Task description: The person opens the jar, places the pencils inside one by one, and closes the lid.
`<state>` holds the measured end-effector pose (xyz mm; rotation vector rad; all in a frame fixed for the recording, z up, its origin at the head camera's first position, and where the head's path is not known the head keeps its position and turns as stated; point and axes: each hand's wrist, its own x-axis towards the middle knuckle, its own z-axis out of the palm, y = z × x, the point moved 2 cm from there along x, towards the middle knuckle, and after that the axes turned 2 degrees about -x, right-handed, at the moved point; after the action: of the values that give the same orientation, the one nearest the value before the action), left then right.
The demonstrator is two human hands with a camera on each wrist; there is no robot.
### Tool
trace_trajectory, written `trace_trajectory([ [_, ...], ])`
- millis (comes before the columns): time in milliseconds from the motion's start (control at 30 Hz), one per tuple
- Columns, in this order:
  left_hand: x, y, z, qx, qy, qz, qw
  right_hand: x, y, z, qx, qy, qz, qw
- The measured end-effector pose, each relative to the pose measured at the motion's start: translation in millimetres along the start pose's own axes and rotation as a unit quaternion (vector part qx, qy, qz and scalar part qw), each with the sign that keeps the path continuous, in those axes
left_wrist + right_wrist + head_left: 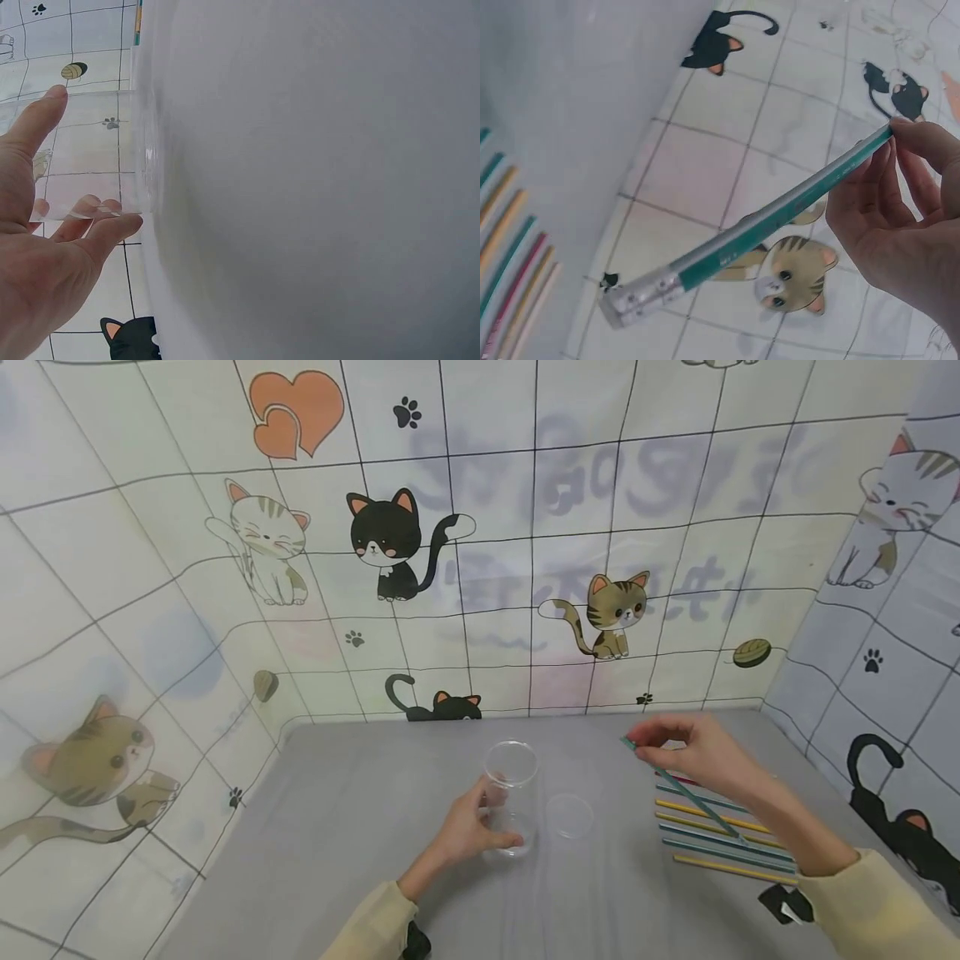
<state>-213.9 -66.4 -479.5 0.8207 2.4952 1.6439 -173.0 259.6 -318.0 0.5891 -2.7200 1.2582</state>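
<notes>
A clear, open-topped plastic jar (pixel 517 803) stands upright on the grey table. My left hand (pixel 463 828) holds it from the left side, thumb in front and fingers behind; the left wrist view shows the same hand (pixel 52 247) around the transparent wall (pixel 90 154). A clear round lid (pixel 570 817) lies flat just right of the jar. Over the right of the table, my right hand (pixel 697 750) pinches a green pencil (pixel 690 796) near one end. In the right wrist view its eraser end (pixel 641 296) points away from the fingers (pixel 911 135).
Several teal, yellow and dark red pencils (pixel 735 870) lie side by side in a row at the table's right, below my right hand. A black item (pixel 783 903) sits by the right sleeve. Cat-printed sheeting (pixel 495 635) rises behind the table and at both sides.
</notes>
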Motion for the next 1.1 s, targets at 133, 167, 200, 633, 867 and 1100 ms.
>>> trace_trajectory([
  [133,0.9,0.8,0.1,0.001,-0.004,-0.001,1.0000,14.8,-20.2,-0.4,0.012,-0.003,-0.019,0.9997],
  [167,1.0,0.9,0.1,0.001,-0.005,-0.001,1.0000,18.0,-24.6,-0.2,0.014,-0.005,-0.017,0.9997],
  [200,1.0,0.8,0.1,0.001,-0.007,-0.001,1.0000,21.1,-28.9,0.3,0.015,-0.008,-0.017,0.9997],
  [633,0.5,-2.6,0.6,0.014,-0.004,0.000,0.9999,61.4,-80.9,6.3,0.069,-0.008,-0.059,0.9959],
  [867,1.6,-0.9,0.1,0.014,0.000,0.001,0.9999,80.7,-96.9,12.2,0.116,0.005,-0.059,0.9914],
  [1100,0.6,-1.3,-0.2,0.015,-0.002,0.005,0.9999,99.4,-106.7,20.4,0.157,0.025,-0.056,0.9857],
])
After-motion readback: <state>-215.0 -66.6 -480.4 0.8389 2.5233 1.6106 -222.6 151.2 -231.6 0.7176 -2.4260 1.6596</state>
